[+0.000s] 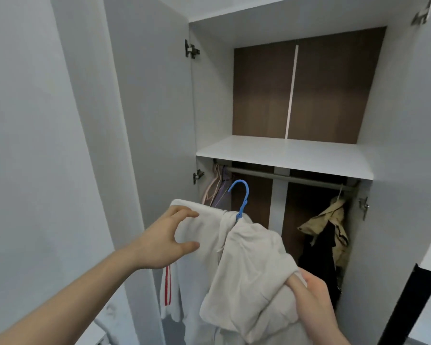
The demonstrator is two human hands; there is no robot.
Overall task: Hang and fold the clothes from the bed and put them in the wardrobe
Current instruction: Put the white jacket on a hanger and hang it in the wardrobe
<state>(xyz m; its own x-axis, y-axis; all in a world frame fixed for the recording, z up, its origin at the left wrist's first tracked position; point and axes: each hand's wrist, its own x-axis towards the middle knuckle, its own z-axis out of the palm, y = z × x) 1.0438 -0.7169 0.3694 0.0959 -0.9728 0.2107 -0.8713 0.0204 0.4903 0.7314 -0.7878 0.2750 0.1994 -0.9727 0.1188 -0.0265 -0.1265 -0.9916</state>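
Observation:
A cream white garment (246,265) with a red stripe at its lower left hangs on a blue hanger (241,197), held up in front of the open wardrobe. My left hand (169,237) grips the garment's left shoulder, fingers and thumb curled round the fabric. My right hand (311,302) clutches a bunch of the same fabric at the lower right. The hanger's hook stands just below and in front of the grey rail (291,178), apart from it.
The wardrobe's white shelf (284,155) lies above the rail. Several bare hangers (217,188) hang at the rail's left end, and a tan and black garment (329,235) at its right end. The open left door (147,120) stands close beside my left arm.

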